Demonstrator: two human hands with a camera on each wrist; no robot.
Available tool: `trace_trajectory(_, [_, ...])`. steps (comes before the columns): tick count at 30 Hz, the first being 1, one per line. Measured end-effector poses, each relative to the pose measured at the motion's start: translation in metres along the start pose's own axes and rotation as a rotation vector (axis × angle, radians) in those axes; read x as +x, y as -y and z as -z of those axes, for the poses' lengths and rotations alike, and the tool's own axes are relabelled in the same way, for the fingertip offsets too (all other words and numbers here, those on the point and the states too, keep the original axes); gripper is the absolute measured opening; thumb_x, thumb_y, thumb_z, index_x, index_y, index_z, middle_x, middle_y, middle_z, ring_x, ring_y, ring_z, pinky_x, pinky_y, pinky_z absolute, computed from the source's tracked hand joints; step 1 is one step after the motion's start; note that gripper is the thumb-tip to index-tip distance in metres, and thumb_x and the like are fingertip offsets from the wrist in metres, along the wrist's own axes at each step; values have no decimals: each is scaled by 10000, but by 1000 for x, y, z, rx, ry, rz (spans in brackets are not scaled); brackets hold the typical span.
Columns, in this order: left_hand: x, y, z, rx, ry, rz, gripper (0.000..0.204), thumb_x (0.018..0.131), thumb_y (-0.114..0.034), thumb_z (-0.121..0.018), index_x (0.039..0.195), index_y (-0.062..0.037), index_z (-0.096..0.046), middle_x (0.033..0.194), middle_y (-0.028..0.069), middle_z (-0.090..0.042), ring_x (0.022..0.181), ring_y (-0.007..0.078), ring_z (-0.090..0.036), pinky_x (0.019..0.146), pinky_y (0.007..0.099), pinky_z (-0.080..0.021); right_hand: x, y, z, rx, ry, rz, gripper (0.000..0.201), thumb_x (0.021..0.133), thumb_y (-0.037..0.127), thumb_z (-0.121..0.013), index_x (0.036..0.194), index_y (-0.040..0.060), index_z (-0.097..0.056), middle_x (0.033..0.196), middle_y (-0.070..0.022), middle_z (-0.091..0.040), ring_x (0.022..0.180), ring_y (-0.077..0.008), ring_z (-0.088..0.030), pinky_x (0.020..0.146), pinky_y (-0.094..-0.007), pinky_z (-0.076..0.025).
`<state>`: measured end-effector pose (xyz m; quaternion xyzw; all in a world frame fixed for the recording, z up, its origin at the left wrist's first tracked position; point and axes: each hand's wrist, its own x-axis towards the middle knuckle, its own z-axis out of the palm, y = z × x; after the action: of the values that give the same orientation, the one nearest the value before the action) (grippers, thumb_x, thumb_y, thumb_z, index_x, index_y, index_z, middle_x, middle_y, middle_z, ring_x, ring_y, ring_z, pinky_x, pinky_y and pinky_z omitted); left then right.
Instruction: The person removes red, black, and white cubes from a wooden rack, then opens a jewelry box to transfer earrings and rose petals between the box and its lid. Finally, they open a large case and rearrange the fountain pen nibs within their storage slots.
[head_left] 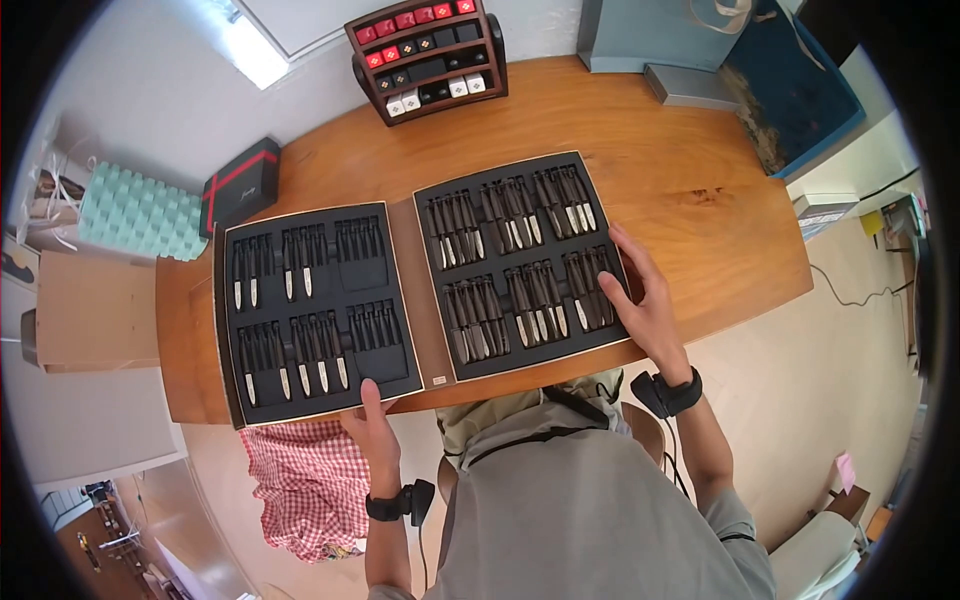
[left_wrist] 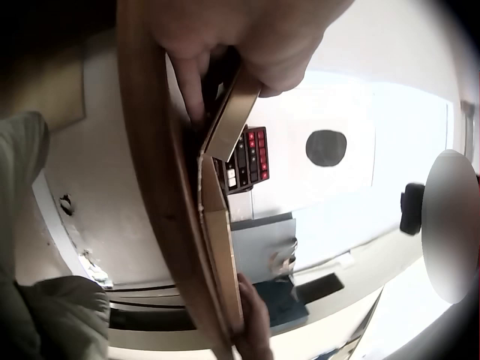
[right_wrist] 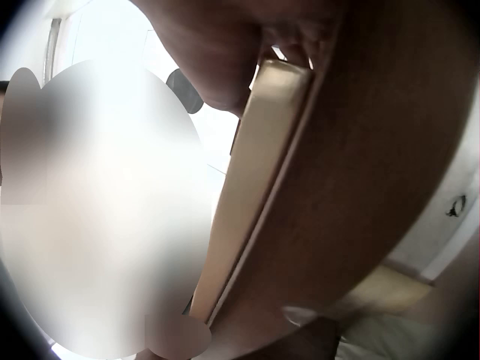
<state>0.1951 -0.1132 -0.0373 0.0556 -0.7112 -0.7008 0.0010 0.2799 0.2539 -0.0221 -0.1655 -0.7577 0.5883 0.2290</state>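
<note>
A book-style case (head_left: pixel 430 300) lies open on the table, its two halves joined by a brown spine. Black foam in both halves holds rows of slim dark pieces (head_left: pixel 537 305) with silvery tips; the right half is fuller than the left. My left hand (head_left: pixel 375 435) grips the left half at its near edge, thumb on top and fingers underneath. In the left wrist view that half (left_wrist: pixel 234 116) slants up from the table. My right hand (head_left: pixel 648 310) holds the right half's outer edge, thumb over the foam. The right wrist view shows the case's gold-coloured side (right_wrist: pixel 259 165) beneath the hand.
Behind the case stands a small tiered rack (head_left: pixel 425 60) of red, black and white cubes. A black box with red ribbon (head_left: pixel 240 185) and green egg-crate foam (head_left: pixel 140 210) are at left. Blue boxes (head_left: pixel 640 35) stand back right on the wooden table (head_left: pixel 700 230). Checked cloth (head_left: pixel 305 490) hangs below.
</note>
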Motion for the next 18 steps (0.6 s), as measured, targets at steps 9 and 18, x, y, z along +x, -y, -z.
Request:
trace_trajectory(9, [-9,-16,-3,-341,37,296,432,1068,-328,-600,1256,61,-593,1223,168,-691,1072,250,-717,1003,438,-596,-1,0,0,-263,-43,110,419,1004,89,-629,1414,23,-576,1527,-194,-528,1402,-332,-526,1137,-386,-431])
trace_trajectory(18, [-6,-30,31,-520,215,515,542,1110,-391,-453,1382,77,-491,1399,228,-570,1338,350,-544,1204,494,-407,-4,1,-1,-266,-71,73,383,1012,115,-629,1385,31,-605,1511,-165,-555,1380,-345,-546,1123,-399,-442])
